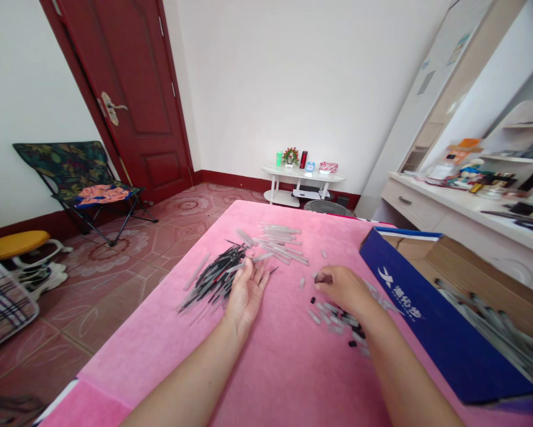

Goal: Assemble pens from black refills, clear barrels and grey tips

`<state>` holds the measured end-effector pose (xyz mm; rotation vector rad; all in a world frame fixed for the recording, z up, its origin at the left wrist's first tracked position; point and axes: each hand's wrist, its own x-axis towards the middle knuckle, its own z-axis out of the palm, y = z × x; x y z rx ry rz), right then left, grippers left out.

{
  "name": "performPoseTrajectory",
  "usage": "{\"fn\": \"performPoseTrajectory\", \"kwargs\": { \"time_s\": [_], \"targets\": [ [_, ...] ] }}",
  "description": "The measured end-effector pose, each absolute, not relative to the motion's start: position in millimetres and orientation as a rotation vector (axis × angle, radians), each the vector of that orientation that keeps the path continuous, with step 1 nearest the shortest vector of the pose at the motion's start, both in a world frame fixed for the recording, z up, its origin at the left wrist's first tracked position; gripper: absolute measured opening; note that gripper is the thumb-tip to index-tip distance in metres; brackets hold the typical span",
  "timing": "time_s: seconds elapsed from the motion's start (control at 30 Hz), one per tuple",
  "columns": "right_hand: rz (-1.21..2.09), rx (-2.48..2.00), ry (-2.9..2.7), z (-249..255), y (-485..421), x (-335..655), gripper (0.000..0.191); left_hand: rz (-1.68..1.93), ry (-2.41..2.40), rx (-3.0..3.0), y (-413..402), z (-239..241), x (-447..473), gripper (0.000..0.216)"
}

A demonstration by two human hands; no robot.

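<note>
My left hand (pixel 247 287) lies palm up, its thumb across a clear pen barrel (pixel 263 257); the other fingers are loosely spread, with a dark pointed tip showing beside them. Close by on its left is a heap of black pen refills (pixel 219 271). Beyond the fingertips several clear pen barrels (pixel 282 240) lie in a loose stack. My right hand (pixel 341 286) has its fingers pinched together near the small parts; what they hold is too small and hidden to name. Below it are scattered clear and black pen caps (pixel 333 314), partly covered by my wrist.
A blue cardboard box (pixel 427 320) stands open at the right, with grey pens (pixel 493 320) inside. Pink cloth (pixel 266 367) covers the table. Farther off are a folding chair (pixel 70 172), a red door (pixel 128 89), a white side table (pixel 302 174) and a cluttered dresser (pixel 453 207).
</note>
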<state>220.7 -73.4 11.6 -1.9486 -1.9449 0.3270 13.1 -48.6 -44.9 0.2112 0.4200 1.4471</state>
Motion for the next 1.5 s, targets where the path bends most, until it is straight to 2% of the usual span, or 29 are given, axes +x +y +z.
{"fn": "performPoseTrajectory", "kwargs": {
  "time_s": [0.17, 0.43, 0.6, 0.7, 0.87, 1.0, 1.5],
  "targets": [
    [0.147, -2.244, -2.03, 4, -80, 206, 0.01, 1.422, 0.429, 0.271, -54, -45, 17, 0.019],
    [0.142, -2.195, -2.059, -2, -81, 197, 0.008, 1.404, 0.471, 0.351, -56, -48, 19, 0.021],
    [0.39, -1.798, -1.869, -1, -72, 199, 0.009, 1.393, 0.492, 0.367, -57, -47, 20, 0.018],
    [0.662, -1.501, -1.647, 5, -70, 193, 0.018, 1.4, 0.499, 0.372, -59, -44, 21, 0.017],
    [0.976, -1.251, -1.344, 14, -77, 176, 0.02, 1.4, 0.504, 0.399, -61, -42, 22, 0.019],
    [1.021, -1.203, -1.258, 12, -77, 169, 0.023, 1.398, 0.513, 0.415, -62, -41, 22, 0.022],
    [0.948, -1.186, -1.362, 10, -75, 168, 0.015, 1.406, 0.532, 0.485, -63, -44, 24, 0.021]
  ]
}}
